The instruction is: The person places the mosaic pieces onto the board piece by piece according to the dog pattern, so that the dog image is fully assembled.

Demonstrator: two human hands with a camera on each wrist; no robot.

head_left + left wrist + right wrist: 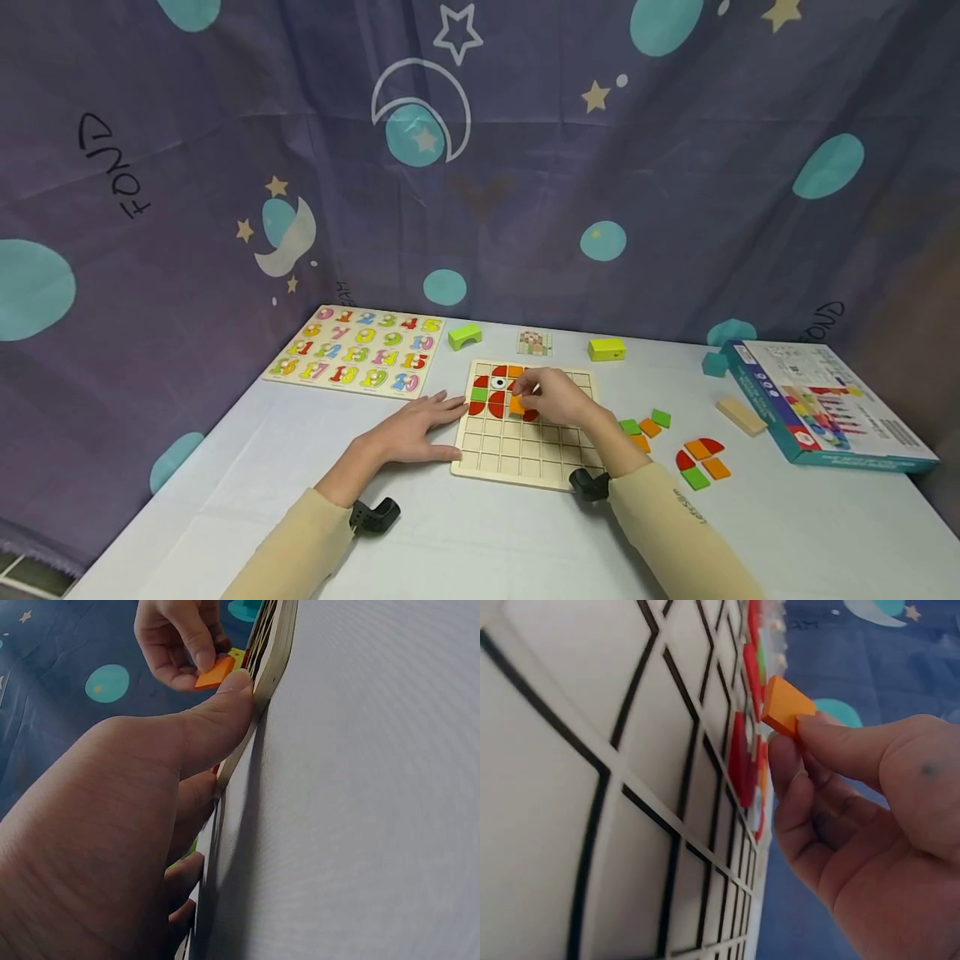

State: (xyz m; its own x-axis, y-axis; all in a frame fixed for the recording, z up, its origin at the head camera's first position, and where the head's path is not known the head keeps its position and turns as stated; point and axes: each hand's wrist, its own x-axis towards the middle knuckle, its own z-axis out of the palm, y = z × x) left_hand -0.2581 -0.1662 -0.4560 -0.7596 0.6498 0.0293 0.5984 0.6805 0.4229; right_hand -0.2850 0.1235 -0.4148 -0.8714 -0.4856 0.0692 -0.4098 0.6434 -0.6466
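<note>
My right hand [555, 397] pinches an orange square tile [785, 705] between thumb and fingertips, over the upper part of a wooden grid board [517, 457]. In the right wrist view the tile is tilted, close to the board's face. Red quarter-round tiles [497, 405], a green square tile [478, 394] and a white tile with a black dot [497, 383] sit in the upper left cells. My left hand [416, 428] rests at the board's left edge with fingers spread, its thumb [225, 712] along the rim.
Loose green, orange and red tiles [697, 450] lie right of the board. A number puzzle [360, 350] is at the back left. Behind the board are a green arch block [465, 336], picture card [534, 342] and yellow-green block [606, 349]. A flat box [840, 408], wooden block [741, 415] and teal cube [715, 364] stand right.
</note>
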